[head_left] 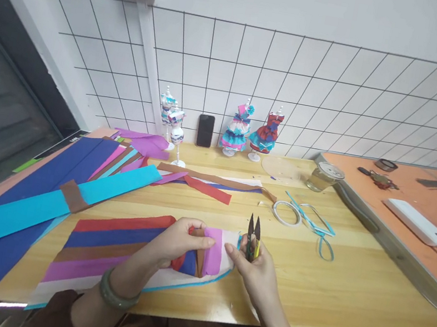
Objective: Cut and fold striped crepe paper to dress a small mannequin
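Note:
A striped cloth (115,244) in red, blue, brown, purple, white and light blue bands lies along the table's front edge, its right end folded up. My left hand (176,243), a bangle on its wrist, is closed on that folded end, thumb on the purple band. Thumb and fingers of my right hand (258,275) pinch the white part at its right edge. The same hand also grips a pair of thread snips (253,237), with the blades pointing away from me and apart at the tips. The fingers behind the cloth are partly hidden.
Cloth strips, including a wide light-blue one (113,184) over dark blue cloth (28,209), cover the left side. Small dressed mannequins (236,130) and a phone (205,131) stand by the wall. A tape roll (285,222), blue ribbon (327,247) and a lidded cup (323,179) are at right.

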Motion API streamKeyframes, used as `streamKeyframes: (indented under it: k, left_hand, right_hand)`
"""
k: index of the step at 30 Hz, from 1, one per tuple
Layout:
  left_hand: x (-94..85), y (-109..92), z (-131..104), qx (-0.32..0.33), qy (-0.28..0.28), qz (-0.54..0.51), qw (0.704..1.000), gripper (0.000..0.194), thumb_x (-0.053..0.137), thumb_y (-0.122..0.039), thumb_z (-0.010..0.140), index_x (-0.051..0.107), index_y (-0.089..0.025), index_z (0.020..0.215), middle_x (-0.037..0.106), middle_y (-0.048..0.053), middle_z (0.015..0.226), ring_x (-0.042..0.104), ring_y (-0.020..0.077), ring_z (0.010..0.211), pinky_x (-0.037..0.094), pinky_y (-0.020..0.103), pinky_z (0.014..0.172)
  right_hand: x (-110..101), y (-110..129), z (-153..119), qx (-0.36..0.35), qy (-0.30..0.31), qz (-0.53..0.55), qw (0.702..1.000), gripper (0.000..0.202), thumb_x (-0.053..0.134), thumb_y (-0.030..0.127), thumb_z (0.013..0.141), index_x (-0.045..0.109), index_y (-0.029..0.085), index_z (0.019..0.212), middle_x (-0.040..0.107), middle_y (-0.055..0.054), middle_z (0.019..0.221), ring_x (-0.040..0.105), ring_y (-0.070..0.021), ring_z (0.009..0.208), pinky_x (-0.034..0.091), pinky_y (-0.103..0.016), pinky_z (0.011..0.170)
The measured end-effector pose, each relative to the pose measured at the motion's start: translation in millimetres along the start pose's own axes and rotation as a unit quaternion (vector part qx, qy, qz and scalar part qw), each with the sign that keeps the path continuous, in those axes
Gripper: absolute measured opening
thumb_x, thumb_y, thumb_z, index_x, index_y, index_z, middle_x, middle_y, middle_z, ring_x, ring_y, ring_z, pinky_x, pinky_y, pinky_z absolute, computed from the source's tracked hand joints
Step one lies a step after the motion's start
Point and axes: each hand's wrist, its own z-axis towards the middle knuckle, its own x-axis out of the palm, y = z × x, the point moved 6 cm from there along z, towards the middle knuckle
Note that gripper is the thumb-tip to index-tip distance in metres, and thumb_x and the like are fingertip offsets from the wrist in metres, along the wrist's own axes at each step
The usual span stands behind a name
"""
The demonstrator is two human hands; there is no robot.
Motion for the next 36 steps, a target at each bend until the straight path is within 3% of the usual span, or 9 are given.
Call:
streamKeyframes:
  k: [6, 10, 14, 17, 21, 29, 33, 36]
  left_hand:
    - [3.2, -6, 0, 0.002, 0.008, -0.025, 1.0, 0.027, 0.071, -0.032, 0.06, 0.063, -0.015, 0.079, 0.064, 0.002, 0.073, 0.057, 0.0138, 0.069, 0.042, 0.025, 0.067]
    - [1.2, -4, 0, 0.003, 0.012, 0.016, 1.0, 0.021, 0.069, -0.031, 0.063, 0.061, -0.014, 0.074, 0.06, 0.0, 0.066, 0.053, 0.0105, 0.06, 0.039, 0.022, 0.058]
    - [10.1, -5, 0, 0.01, 0.033, 0.079, 0.996, 0.019, 0.065, -0.032, 0.066, 0.06, -0.014, 0.07, 0.055, -0.002, 0.06, 0.049, 0.0103, 0.057, 0.037, 0.022, 0.056]
    - [18.8, -10, -1, 0.019, 0.038, 0.147, 0.988, 0.019, 0.063, -0.031, 0.067, 0.06, -0.013, 0.068, 0.053, -0.002, 0.061, 0.047, 0.0102, 0.059, 0.036, 0.022, 0.056]
    - [25.8, -12, -1, 0.031, 0.06, 0.176, 0.982, 0.019, 0.06, -0.032, 0.069, 0.059, -0.013, 0.068, 0.05, -0.002, 0.061, 0.045, 0.0104, 0.059, 0.035, 0.023, 0.057]
    - [29.4, -9, -2, 0.029, 0.084, 0.15, 0.985, 0.02, 0.06, -0.034, 0.069, 0.058, -0.014, 0.07, 0.05, -0.003, 0.062, 0.046, 0.0106, 0.06, 0.037, 0.024, 0.06]
    - [28.5, -5, -1, 0.009, 0.085, 0.135, 0.987, 0.019, 0.061, -0.033, 0.069, 0.055, -0.015, 0.068, 0.049, -0.004, 0.059, 0.045, 0.0098, 0.057, 0.035, 0.023, 0.057]
    - [26.1, -3, -1, 0.002, 0.082, 0.121, 0.989, 0.019, 0.06, -0.033, 0.07, 0.052, -0.016, 0.068, 0.049, -0.004, 0.059, 0.046, 0.01, 0.057, 0.034, 0.022, 0.055]
  right_hand:
    - [-7, 6, 2, -0.035, 0.03, -0.022, 0.999, 0.026, 0.062, 0.039, 0.071, 0.046, 0.019, 0.072, 0.047, 0.002, 0.067, 0.047, -0.012, 0.062, 0.04, -0.023, 0.059]
    - [-23, 22, 4, -0.088, 0.062, -0.078, 0.991, 0.019, 0.057, 0.037, 0.076, 0.05, 0.019, 0.076, 0.059, -0.004, 0.085, 0.053, -0.0176, 0.084, 0.041, -0.027, 0.074]
    - [-31, 35, 6, -0.077, 0.094, -0.088, 0.989, 0.019, 0.059, 0.035, 0.076, 0.047, 0.02, 0.077, 0.06, -0.006, 0.1, 0.055, -0.0176, 0.087, 0.043, -0.026, 0.072]
    - [-25, 43, 6, -0.084, 0.152, -0.087, 0.981, 0.017, 0.058, 0.034, 0.077, 0.048, 0.019, 0.076, 0.061, -0.004, 0.086, 0.055, -0.0164, 0.082, 0.043, -0.027, 0.072]
    - [-26, 47, 9, -0.1, 0.144, -0.131, 0.976, 0.016, 0.057, 0.031, 0.077, 0.05, 0.018, 0.072, 0.052, 0.001, 0.068, 0.051, -0.0127, 0.067, 0.042, -0.024, 0.064]
    - [-26, 47, 15, -0.103, 0.148, -0.136, 0.974, 0.017, 0.056, 0.034, 0.077, 0.053, 0.017, 0.073, 0.053, 0.0, 0.068, 0.051, -0.0137, 0.067, 0.041, -0.025, 0.062]
    - [-37, 50, 12, -0.12, 0.139, -0.16, 0.97, 0.019, 0.053, 0.036, 0.079, 0.055, 0.018, 0.075, 0.056, -0.001, 0.071, 0.051, -0.0153, 0.07, 0.042, -0.026, 0.064]
    - [-45, 53, 2, -0.123, 0.182, -0.201, 0.955, 0.021, 0.047, 0.036, 0.083, 0.059, 0.019, 0.081, 0.06, -0.003, 0.077, 0.054, -0.0166, 0.073, 0.042, -0.026, 0.067]
